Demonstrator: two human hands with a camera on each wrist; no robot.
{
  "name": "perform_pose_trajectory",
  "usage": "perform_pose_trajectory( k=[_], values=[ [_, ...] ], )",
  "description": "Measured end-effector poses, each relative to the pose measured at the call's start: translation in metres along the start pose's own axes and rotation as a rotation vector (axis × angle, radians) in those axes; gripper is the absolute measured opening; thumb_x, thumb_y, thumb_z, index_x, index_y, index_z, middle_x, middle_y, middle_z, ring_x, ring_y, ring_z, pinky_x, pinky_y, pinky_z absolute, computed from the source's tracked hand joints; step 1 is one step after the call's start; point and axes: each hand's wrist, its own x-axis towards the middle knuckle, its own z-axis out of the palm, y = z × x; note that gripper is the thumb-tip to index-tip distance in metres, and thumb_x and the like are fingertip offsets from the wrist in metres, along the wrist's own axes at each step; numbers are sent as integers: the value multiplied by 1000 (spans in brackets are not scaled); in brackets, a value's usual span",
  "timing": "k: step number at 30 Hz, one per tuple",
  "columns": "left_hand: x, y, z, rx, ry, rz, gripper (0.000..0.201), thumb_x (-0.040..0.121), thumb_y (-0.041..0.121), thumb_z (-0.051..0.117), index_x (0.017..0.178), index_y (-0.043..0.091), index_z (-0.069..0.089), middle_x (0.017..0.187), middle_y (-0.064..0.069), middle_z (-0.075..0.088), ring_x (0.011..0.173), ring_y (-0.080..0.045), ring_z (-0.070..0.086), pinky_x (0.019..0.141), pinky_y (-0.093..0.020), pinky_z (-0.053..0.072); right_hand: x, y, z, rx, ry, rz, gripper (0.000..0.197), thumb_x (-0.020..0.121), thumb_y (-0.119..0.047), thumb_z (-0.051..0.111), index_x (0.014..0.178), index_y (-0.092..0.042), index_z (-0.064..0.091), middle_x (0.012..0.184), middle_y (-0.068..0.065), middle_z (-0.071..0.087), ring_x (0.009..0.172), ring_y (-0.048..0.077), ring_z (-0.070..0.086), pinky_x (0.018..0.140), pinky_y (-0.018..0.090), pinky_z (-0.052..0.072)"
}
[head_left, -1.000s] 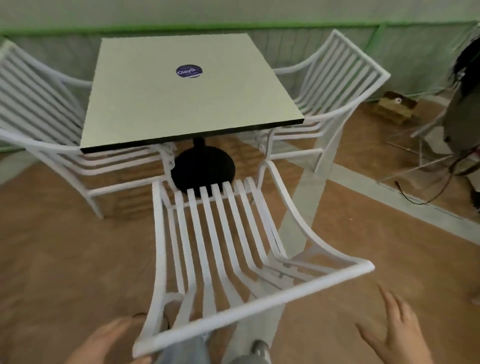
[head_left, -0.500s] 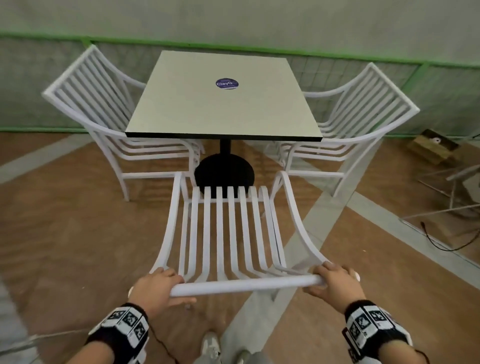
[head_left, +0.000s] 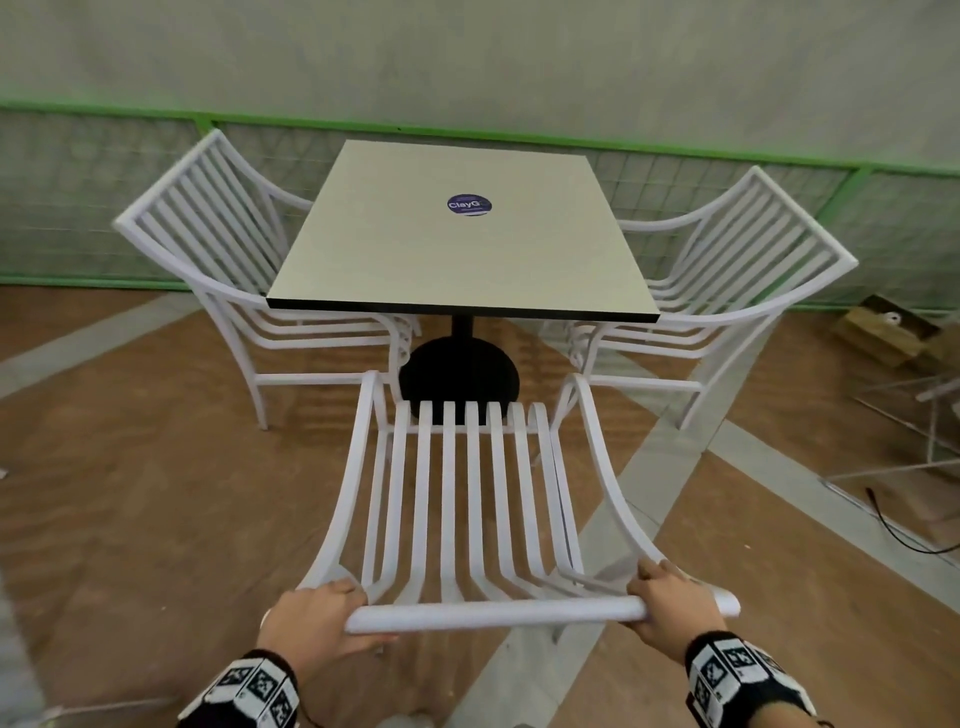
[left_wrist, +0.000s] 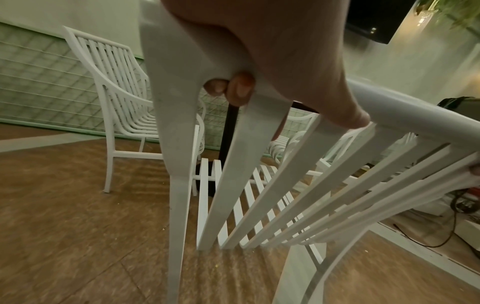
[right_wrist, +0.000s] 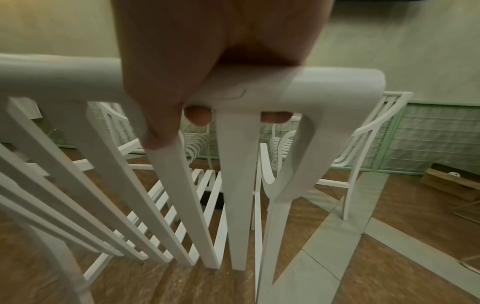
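Observation:
A white slatted chair (head_left: 467, 493) stands in front of me, its seat facing a square pale table (head_left: 457, 244) on a black pedestal. My left hand (head_left: 317, 618) grips the left end of the chair's top rail (head_left: 493, 613); in the left wrist view its fingers (left_wrist: 239, 88) curl under that rail (left_wrist: 415, 115). My right hand (head_left: 670, 603) grips the rail's right end, and in the right wrist view its fingertips (right_wrist: 197, 117) wrap beneath the rail (right_wrist: 324, 84) beside the corner.
Two more white chairs stand at the table, one on the left (head_left: 234, 280) and one on the right (head_left: 727, 291). A green-framed mesh fence (head_left: 78, 197) runs behind. A cardboard box (head_left: 888, 330) and a black cable (head_left: 904, 535) lie on the floor at right.
A second ago both hands hung free below the chair's back. They have since taken hold of the top rail, and the view has lifted and squared up to the table.

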Motion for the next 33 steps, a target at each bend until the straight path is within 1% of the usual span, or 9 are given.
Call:
perform_pose_trajectory(
  k=[3, 7, 10, 14, 18, 22, 25, 28, 33],
  values=[
    [9, -2, -8, 32, -37, -19, 76, 66, 93, 12, 59, 37, 62, 57, 21, 62, 41, 2, 57, 35, -15, 16, 11, 0, -6, -13, 14, 6, 29, 87, -47, 53, 106, -28, 63, 94, -7, 35, 111, 16, 48, 70, 29, 33],
    [24, -9, -15, 74, 114, 31, 111, 43, 100, -5, 93, 30, 66, 92, 13, 69, 79, -9, 69, 55, -26, 40, 31, 2, -13, -8, 37, -1, 32, 86, -50, 54, 104, -26, 63, 94, -9, 36, 110, 17, 48, 71, 31, 39],
    [34, -8, -30, 61, 64, -10, 119, 36, 100, -11, 100, 31, 63, 101, 14, 67, 87, -8, 67, 61, -25, 42, 46, 6, -20, -28, 46, -19, 33, 85, -52, 53, 106, -27, 63, 95, -10, 36, 110, 17, 48, 77, 33, 43],
    [47, -7, -45, 52, 71, -35, 120, 33, 98, -10, 109, 37, 60, 109, 19, 63, 96, -4, 64, 66, -22, 42, 66, 9, -29, -36, 61, -45, 32, 86, -50, 52, 104, -26, 63, 93, -7, 37, 109, 18, 49, 70, 31, 34],
    [66, -9, -56, 63, 58, -75, 128, 28, 99, -14, 113, 38, 59, 112, 20, 63, 100, -2, 62, 71, -22, 45, 87, 14, -37, -28, 68, -67, 31, 86, -49, 53, 107, -28, 61, 94, -10, 38, 110, 17, 48, 73, 32, 38],
    [83, -19, -63, 52, 58, -90, 112, 38, 98, -1, 114, 41, 59, 111, 20, 64, 98, -2, 63, 76, -23, 49, 107, 15, -47, -30, 83, -66, 31, 85, -52, 52, 105, -29, 61, 94, -9, 42, 110, 18, 48, 77, 34, 42],
    [95, -22, -71, 58, 33, -113, 107, 40, 96, 2, 114, 42, 59, 111, 19, 64, 99, -3, 63, 76, -24, 49, 120, 15, -52, -42, 99, -51, 32, 85, -53, 52, 105, -29, 61, 108, -7, 54, 111, 18, 48, 82, 35, 45],
    [105, -23, -85, 90, -2, -122, 105, 42, 95, 5, 111, 39, 61, 109, 18, 65, 97, -3, 63, 73, -22, 47, 132, 12, -59, -43, 117, -45, 33, 85, -53, 53, 105, -28, 63, 112, -4, 57, 110, 20, 50, 84, 36, 47],
    [121, -24, -102, 184, -32, -120, 60, 72, 81, 42, 104, 35, 64, 109, 14, 66, 97, -7, 64, 70, -23, 44, 148, 9, -69, -47, 111, -43, 34, 85, -54, 53, 105, -28, 62, 105, -6, 56, 110, 19, 50, 83, 36, 47]
  ],
)
